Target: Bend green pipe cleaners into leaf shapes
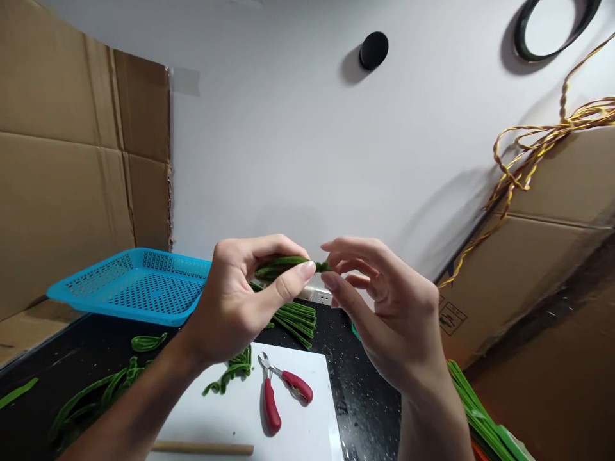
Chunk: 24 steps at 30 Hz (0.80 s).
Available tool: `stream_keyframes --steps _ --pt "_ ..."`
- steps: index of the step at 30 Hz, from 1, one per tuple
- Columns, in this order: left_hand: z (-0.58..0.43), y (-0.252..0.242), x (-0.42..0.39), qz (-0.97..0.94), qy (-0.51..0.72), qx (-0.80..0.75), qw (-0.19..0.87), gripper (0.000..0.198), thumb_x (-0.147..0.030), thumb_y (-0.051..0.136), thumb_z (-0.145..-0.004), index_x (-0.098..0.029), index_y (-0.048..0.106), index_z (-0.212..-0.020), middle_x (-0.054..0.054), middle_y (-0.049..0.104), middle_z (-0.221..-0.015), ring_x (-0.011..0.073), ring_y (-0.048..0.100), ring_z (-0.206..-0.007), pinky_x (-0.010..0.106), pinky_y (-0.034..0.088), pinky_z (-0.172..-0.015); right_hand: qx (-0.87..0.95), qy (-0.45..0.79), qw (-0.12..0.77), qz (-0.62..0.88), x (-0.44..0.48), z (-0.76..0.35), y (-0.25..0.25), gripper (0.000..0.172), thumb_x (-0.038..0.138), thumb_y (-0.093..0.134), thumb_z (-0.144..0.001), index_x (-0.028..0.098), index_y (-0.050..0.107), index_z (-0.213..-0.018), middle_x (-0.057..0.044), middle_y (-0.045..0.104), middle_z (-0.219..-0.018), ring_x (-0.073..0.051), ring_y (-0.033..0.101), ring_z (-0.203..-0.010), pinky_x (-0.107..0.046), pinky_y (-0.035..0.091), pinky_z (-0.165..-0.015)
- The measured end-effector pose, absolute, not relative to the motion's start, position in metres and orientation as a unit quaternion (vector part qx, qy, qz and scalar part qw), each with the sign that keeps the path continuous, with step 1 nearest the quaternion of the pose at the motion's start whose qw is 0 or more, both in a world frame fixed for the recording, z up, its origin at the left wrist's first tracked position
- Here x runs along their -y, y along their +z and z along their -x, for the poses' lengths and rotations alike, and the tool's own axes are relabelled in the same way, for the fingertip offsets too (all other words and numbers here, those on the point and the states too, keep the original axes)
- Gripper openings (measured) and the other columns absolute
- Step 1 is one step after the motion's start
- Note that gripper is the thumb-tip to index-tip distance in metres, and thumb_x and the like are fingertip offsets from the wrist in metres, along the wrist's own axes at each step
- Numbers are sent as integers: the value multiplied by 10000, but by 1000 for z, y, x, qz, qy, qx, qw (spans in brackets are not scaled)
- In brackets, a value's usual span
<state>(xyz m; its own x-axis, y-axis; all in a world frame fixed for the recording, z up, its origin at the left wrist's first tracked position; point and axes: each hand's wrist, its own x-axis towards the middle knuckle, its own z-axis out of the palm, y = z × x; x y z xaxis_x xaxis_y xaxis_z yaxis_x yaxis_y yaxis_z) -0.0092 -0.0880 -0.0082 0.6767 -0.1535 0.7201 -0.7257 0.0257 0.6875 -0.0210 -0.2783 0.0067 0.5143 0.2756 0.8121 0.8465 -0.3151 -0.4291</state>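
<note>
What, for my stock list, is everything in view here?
held piece: one, green, in left hand
pliers: one, red-handled, on board
board: one, white, on countertop
stick: one, tan, on board
tray: one, blue, left rear
stem bundles: two, green, centre and lower right
loop: one, green, before tray
fuzzy strips: several, green, left and on board
flat strip: one, green, far left
cardboard: several, brown, left and right
wire: one bundle, yellow-brown, right
cylinder: one, black, on wall
ring: one, black, upper right
socket: one, white, behind hands
countertop: one, black, below
wall: one, white, behind
left hand: one, bare, holding piece
right hand: one, bare, at piece's end
</note>
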Motion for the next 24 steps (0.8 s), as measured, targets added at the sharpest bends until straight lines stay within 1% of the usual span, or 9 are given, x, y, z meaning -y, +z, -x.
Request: stream_keyframes --steps 3,6,10,12,14,17,20,22,24 --pt "11 -5 83 -626 146 323 695 212 -362 743 -935 -201 745 -797 -51 456 -533 22 413 -486 127 339 -436 419 -358 427 717 277 19 5 184 87 685 -990 210 730 -1118 3 691 -1027 -61 662 -896 -173 604 -719" --pt "9 -2 79 -600 79 324 727 220 -363 753 -919 -191 741 -783 -44 445 -521 26 393 -467 126 308 -411 432 -389 400 708 277 20 5 206 46 701 -972 201 738 -1102 15 708 -1023 -53 673 -894 -185 608 -746" --pt "7 4 78 -565 -15 328 757 212 -335 761 -897 -163 744 -775 -41 442 -498 20 359 -429 120 293 -385 432 -439 371 695 274 22 4 158 45 734 -955 184 746 -1030 21 708 -954 -37 656 -810 -186 535 -675" --pt "8 7 78 -557 -46 329 761 216 -343 768 -890 -161 738 -778 -46 430 -498 19 350 -425 121 290 -380 430 -455 375 684 272 23 3 144 40 729 -954 178 742 -990 15 699 -906 -44 642 -767 -198 503 -632" --pt "11 8 78 -573 -46 333 748 175 -327 789 -877 -178 728 -809 -59 415 -512 17 349 -434 119 283 -388 427 -457 391 675 271 22 2 140 37 710 -961 175 734 -960 7 683 -862 -57 620 -728 -217 483 -606" --pt "16 9 77 -638 37 347 687 120 -293 798 -879 -202 727 -846 -61 464 -579 9 386 -503 109 311 -443 425 -452 409 670 269 20 1 136 47 699 -966 173 722 -919 4 656 -803 -62 587 -687 -231 466 -602" --pt "19 7 77 -693 169 360 601 160 -352 712 -957 -212 725 -880 -37 582 -707 32 481 -621 139 385 -532 401 -444 443 668 266 19 0 121 81 708 -968 169 721 -885 5 629 -754 -56 568 -660 -214 492 -605" --pt "18 4 76 -717 272 382 516 145 -319 646 -1003 -213 706 -923 -28 617 -764 50 516 -680 183 419 -612 372 -420 486 670 264 19 0 124 123 713 -970 157 720 -852 -2 616 -726 -56 564 -640 -187 496 -565" --pt "14 2 76 -726 380 419 389 104 -207 593 -1021 -192 676 -959 -20 599 -783 61 488 -710 231 412 -702 347 -375 528 678 263 18 0 134 167 743 -953 146 721 -822 -2 604 -691 -56 553 -591 -162 462 -487"
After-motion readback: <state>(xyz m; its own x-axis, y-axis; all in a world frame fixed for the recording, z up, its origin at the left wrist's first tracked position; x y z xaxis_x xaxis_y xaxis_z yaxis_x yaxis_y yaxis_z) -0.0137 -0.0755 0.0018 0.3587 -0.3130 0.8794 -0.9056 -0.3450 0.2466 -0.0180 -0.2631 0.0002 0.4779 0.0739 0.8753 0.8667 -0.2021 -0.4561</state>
